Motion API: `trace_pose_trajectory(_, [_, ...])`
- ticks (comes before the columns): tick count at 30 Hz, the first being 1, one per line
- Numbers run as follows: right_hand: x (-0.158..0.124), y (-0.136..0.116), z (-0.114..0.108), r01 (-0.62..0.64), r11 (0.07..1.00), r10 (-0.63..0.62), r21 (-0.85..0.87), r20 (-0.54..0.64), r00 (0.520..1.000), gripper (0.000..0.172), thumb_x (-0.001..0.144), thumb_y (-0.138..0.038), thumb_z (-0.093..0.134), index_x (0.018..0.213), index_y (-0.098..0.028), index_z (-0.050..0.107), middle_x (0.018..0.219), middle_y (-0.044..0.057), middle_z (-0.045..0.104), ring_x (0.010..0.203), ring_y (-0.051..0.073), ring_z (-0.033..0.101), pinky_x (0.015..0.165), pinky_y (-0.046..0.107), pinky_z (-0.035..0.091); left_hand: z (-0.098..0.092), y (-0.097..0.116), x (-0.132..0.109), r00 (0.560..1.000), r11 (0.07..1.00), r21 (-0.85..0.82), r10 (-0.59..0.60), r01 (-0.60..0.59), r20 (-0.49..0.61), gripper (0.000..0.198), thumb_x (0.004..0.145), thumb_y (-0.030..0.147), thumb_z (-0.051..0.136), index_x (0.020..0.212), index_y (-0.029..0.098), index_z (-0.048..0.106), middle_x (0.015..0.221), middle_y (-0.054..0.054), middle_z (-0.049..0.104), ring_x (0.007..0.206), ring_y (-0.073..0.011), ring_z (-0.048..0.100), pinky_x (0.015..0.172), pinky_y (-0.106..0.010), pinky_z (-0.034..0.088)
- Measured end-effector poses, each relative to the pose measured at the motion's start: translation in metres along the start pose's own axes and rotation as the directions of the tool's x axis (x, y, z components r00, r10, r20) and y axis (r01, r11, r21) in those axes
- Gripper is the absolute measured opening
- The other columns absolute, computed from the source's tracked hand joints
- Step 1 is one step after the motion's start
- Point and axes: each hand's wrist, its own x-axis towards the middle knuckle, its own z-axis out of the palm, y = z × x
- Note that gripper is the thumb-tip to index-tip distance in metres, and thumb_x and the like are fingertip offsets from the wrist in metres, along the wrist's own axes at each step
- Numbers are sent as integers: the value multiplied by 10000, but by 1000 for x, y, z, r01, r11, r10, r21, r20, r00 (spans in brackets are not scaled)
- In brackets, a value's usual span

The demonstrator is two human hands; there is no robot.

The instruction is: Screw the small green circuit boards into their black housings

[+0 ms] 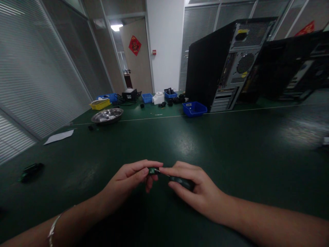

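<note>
Between the thumb and fingers of my left hand (133,176) is a small green circuit board (152,171), with a dark part at its right end. My right hand (194,181) is wrapped round the dark handle of a screwdriver (182,183). The thin metal shaft points left, and its tip is at the right end of the board; whether it touches a screw is too small to tell. My right index finger stretches along the shaft to the board. Both hands are just above the green table (164,144).
A metal dish (107,116) and a yellow bin (100,104) stand at the back left. Toward the back right are a blue bin (194,109) and a black computer case (208,65). Paper (59,136) and a dark green-black part (31,171) lie at the left.
</note>
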Motion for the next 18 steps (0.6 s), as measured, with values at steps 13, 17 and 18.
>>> trace_pose_trajectory(13, [1, -2, -1, -43, 999, 43, -22, 3, 999, 391, 905, -110, 568, 1272, -225, 639, 876, 42, 641, 781, 167, 593, 686, 297, 455, 1, 3, 0, 990, 995, 100, 33, -19, -141, 206, 913, 286, 590, 1106, 213, 584, 921, -22, 583, 801, -158, 537, 723, -293, 419])
trace_pose_trajectory(17, [1, -2, 0, -56, 998, 56, -22, 3, 998, 385, 904, -108, 573, 1268, -215, 643, 881, 46, 644, 784, 166, 597, 685, 291, 453, 1, 4, 0, 988, 993, 117, 22, -4, -150, 235, 901, 306, 608, 1112, 207, 578, 889, -14, 570, 775, -154, 528, 714, -294, 418])
trace_pose_trajectory(18, [1, -2, 0, -54, 998, 54, -22, 2, 999, 383, 905, -110, 574, 1268, -209, 644, 882, 48, 644, 781, 166, 598, 683, 290, 452, 2, 4, 0, 989, 992, 127, 17, 3, -150, 244, 896, 310, 616, 1112, 204, 577, 894, -15, 571, 769, -152, 523, 711, -293, 419])
